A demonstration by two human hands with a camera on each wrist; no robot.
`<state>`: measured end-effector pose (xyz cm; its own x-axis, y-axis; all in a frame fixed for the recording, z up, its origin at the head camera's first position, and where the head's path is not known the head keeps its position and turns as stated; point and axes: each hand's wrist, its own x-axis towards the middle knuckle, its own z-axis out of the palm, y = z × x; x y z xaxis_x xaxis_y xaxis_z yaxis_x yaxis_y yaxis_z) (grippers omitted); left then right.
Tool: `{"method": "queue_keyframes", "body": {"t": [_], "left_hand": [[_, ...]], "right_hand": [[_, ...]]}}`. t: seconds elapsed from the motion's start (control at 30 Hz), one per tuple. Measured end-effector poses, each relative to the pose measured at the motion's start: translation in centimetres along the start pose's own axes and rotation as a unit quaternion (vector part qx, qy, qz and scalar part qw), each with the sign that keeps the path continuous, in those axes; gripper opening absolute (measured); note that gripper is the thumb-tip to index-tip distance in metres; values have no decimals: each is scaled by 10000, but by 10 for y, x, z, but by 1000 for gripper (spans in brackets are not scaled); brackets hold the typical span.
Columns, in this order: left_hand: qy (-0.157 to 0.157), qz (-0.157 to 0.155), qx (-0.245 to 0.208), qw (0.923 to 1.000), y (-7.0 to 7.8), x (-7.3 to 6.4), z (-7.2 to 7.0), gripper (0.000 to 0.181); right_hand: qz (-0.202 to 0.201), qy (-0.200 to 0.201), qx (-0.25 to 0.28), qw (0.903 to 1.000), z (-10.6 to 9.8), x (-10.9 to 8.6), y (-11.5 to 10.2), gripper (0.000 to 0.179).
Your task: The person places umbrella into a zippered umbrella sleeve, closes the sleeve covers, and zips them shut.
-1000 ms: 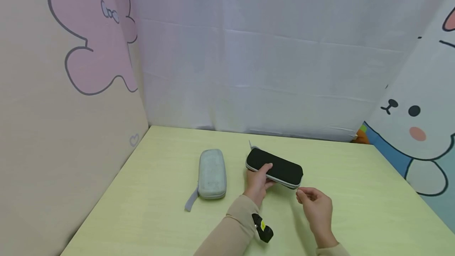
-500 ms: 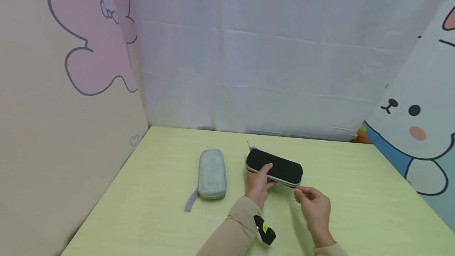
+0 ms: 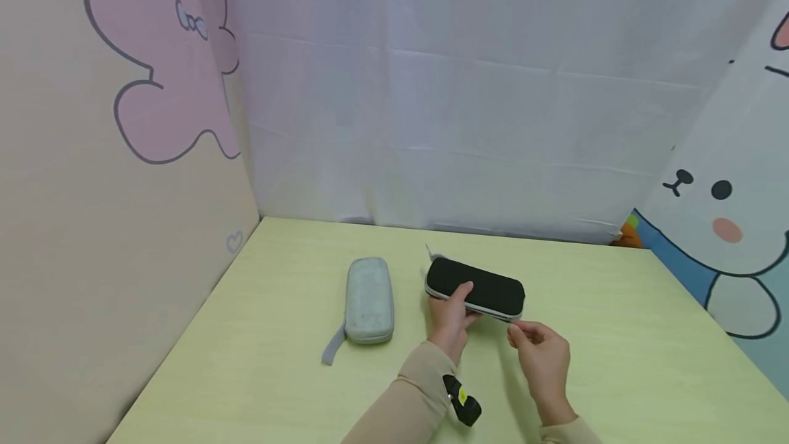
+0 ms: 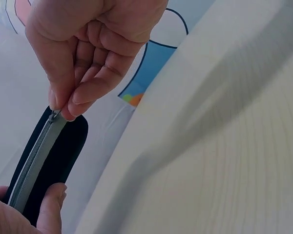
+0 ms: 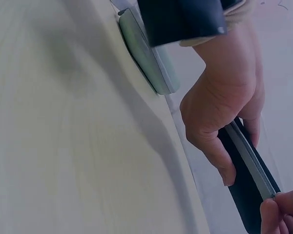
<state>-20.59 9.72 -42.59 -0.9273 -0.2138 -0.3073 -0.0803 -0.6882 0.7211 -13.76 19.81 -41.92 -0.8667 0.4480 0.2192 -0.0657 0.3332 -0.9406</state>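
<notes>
A black zippered case [image 3: 487, 288] with a pale grey zipper band is held above the table, tilted, by my left hand [image 3: 450, 324]. Its thumb lies on the black top while the other fingers go underneath, partly hidden. At the case's right end, thumb and forefinger of my right hand [image 3: 545, 362] pinch the zipper pull. The left wrist view gives the zipper slider [image 4: 52, 116] close up, right at those fingertips, with the zipper [image 4: 33, 157] running down from it as a closed line. On the table to the left lies a light grey-green case [image 3: 369, 300].
A grey strap [image 3: 333, 344] sticks out from the grey-green case toward the near left. The pale yellow table [image 3: 265, 321] ends at a white curtain [image 3: 468, 122] behind. A black wrist camera [image 3: 462, 401] sits on the left sleeve.
My right hand has slid a little to the left along the near edge of the black case, still pinching the zipper pull. The left hand's hold looks the same.
</notes>
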Motion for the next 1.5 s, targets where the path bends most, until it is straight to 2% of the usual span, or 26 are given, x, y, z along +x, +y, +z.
{"method": "queue_keyframes", "body": {"t": [0.23, 0.43, 0.67, 0.97, 1.07, 1.23, 1.37, 1.5], "left_hand": [[-28, 80, 44, 10000, -1, -5, 2, 72], [45, -11, 57, 10000, -5, -9, -3, 71], [4, -118, 99, 9999, -5, -11, -4, 72], [-121, -216, 29, 9997, -3, -10, -2, 73], [-198, -310, -55, 9993, -1, -8, -2, 67], [-109, -458, 199, 9987, 6, 0, -6, 50], [-19, -479, 536, 9974, 13, 5, -9, 45], [-215, -409, 753, 9961, 17, 8, -11, 41]], "right_hand": [[-225, -7, -134, 9997, 6, -3, 0, 6], [-67, 60, -59, 9999, 9, -7, 6, 7], [-102, 38, -11, 9999, 10, -9, 3, 8], [-199, 43, 15, 9998, 14, -6, 2, 6], [-202, 79, 126, 9997, 14, -3, 2, 5], [-172, 67, 162, 9997, 11, 2, 1, 6], [-81, 123, 128, 9998, 6, 6, 0, 7], [-76, 172, 111, 9998, 0, 12, -1, 9]]}}
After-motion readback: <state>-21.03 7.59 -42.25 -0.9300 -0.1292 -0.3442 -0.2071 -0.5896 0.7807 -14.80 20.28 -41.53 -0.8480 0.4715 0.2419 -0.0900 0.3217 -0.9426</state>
